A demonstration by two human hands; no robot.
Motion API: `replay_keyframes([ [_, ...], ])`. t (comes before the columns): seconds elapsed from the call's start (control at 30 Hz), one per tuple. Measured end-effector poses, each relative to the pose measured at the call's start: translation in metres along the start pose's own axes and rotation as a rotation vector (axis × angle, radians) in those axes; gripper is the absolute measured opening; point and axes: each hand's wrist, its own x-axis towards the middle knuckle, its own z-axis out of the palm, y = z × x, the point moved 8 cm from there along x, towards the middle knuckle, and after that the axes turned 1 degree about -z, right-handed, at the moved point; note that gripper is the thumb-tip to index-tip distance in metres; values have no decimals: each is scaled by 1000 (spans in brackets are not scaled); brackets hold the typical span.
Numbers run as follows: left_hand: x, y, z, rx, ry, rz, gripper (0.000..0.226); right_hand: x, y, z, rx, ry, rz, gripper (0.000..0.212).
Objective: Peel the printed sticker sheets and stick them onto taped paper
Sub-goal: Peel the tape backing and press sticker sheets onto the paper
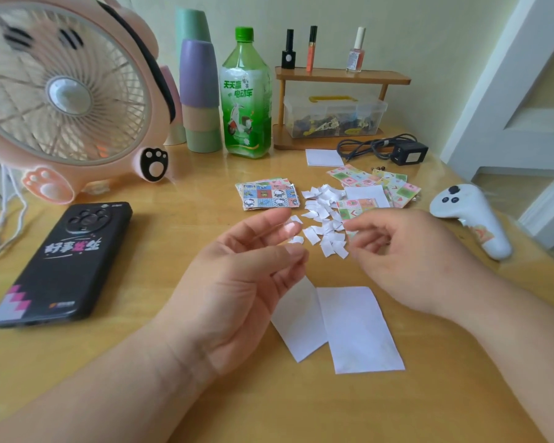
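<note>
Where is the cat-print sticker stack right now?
Head view: the cat-print sticker stack lies on the table just left of the white paper scraps, in front of the green bottle.

Both bare forearms come in from the bottom, and the hands sit close together in the middle without touching. The left hand (237,270) has its palm turned up and inward, fingers loosely bent and relaxed, gripping nothing as far as I can see. The right hand (406,260) shows its back, fingers curled toward the other one. Its tips are too blurry to tell if they're pinching anything.
</note>
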Motion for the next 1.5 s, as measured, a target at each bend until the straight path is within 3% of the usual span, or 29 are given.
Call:
replay_keyframes([
  [0.13, 0, -3, 0, 30, -32, 2, 57, -15, -7, 1, -88, -232, -24, 28],
  [0.27, 0, -4, -1, 102, -37, 16, 59, -26, -5, 9, -278, -419, -4, 54],
  [0.37, -1, -4, 0, 198, -54, 41, 58, -29, -8, 11, -338, -451, 25, 52],
  [0.6, -3, -2, 5, 308, -115, 69, 47, -33, -11, 16, -430, -468, -16, 18],
  [0.7, -3, 2, 6, 354, -113, 92, 46, -35, -15, 16, -443, -455, -42, 30],
  [0.8, -3, 2, 6, 398, -94, 101, 46, -34, -17, 16, -440, -458, -46, 55],
  [0.97, -5, 2, 9, 393, -105, 94, 44, -33, -18, 20, -430, -541, 15, 38],
  [1.07, -6, 1, 10, 380, -100, 89, 54, -34, -21, 22, -404, -547, 29, 19],
  [1.17, -7, 0, 11, 351, -113, 84, 58, -38, -22, 23, -385, -519, 29, 13],
  [1.5, -7, 0, 15, 360, -167, 69, 63, -22, -19, 14, 264, -366, 41, 54],
])
